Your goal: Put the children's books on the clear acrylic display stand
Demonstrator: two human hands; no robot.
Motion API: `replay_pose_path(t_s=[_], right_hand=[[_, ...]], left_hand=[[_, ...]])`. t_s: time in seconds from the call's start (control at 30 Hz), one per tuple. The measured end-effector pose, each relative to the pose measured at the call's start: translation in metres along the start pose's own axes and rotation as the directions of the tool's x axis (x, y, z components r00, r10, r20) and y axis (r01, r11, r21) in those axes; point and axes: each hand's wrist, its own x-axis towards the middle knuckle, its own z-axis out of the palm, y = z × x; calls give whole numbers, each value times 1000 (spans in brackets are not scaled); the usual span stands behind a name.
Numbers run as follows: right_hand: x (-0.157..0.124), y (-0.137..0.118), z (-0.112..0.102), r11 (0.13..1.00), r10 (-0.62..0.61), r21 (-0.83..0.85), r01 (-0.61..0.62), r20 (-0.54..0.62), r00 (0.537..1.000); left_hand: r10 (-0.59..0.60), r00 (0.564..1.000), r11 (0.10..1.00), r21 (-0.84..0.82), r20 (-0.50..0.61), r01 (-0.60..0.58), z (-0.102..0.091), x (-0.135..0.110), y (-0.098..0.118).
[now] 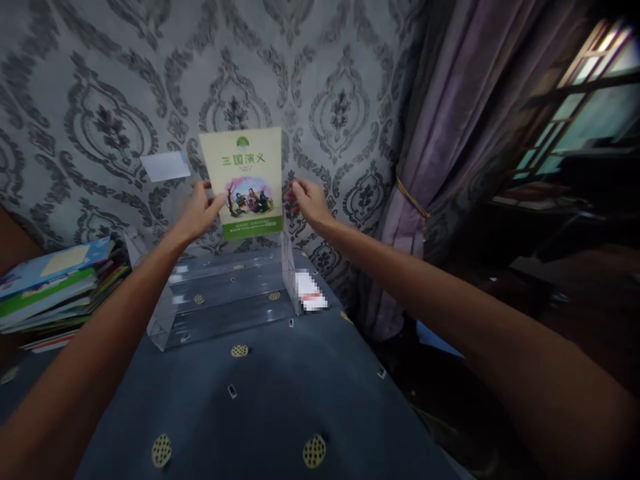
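Observation:
A book (253, 150) with a pale cover, a green bottom band and a picture of seated figures stands upright, facing me, at the back of a clear plastic stepped rack (225, 320). My left hand (203, 208) is closed at the book's left edge, its thumb on the cover and its fingers partly behind. Just beside the right edge is my right hand (307, 200), with loosely bent fingers and a small gap between it and the cover. The book's lower edge meets the rack's rear, though the exact contact is unclear.
Several books (55, 280) lie stacked on the left. A blurred-out white and red item (311, 291) lies right of the rack. Dark blue patterned cloth (260, 420) covers the table. Behind are patterned wallpaper, a white card (165, 166) and a tied purple curtain (400, 247).

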Motion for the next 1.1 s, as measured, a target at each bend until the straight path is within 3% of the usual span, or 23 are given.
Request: replay_pose_path(t_s=[0.07, 0.13, 0.2, 0.27, 0.33, 0.4, 0.47, 0.53, 0.6, 0.73, 0.83, 0.97, 1.1], right_hand=[[-25, -3, -3, 999, -1, 37, 4, -66, 998], [-68, -9, -5, 997, -34, 68, 38, -52, 998], [-125, -15, -5, 996, -57, 70, 54, 52, 997], [-184, -19, -2, 998, -13, 62, -4, 271, 963], [-235, -20, 4, 996, 2, 83, -46, 475, 880], [-269, -19, 12, 986, 14, 124, -112, 605, 796], [-288, -17, 21, 959, 86, 149, -240, 656, 750], [-297, -15, 30, 912, 167, 172, -371, 672, 721], [-303, -13, 40, 871, 212, 172, -460, 712, 669], [-314, -10, 48, 860, 237, 131, -494, 753, 614], [-317, -8, 51, 863, 261, 83, -498, 771, 581], [-315, -6, 62, 839, 328, 24, -544, 775, 540], [-320, -1, 76, 795, 393, 3, -607, 759, 519]], left_hand=[[-24, 998, 996, 84, -51, 28, -8, -17, 11], [12, 991, 993, 121, -132, 5, -17, -44, 23], [40, 982, 990, 139, -185, -14, -23, -79, 31], [66, 976, 985, 168, -208, -31, -23, -118, 31], [122, 964, 967, 249, -237, -62, -18, -158, 19], [141, 956, 948, 312, -258, -56, -11, -193, -1], [82, 966, 953, 302, -243, -5, -7, -221, -27], [-48, 972, 953, 282, -228, 114, -9, -242, -53], [-182, 946, 917, 300, -267, 262, -19, -254, -78], [-282, 852, 817, 355, -441, 454, -46, -258, -117], [-315, 816, 745, 407, -485, 529, -69, -238, -144], [-338, 838, 662, 525, -429, 535, -97, -184, -180], [-376, 863, 596, 625, -337, 504, -108, -128, -210]])
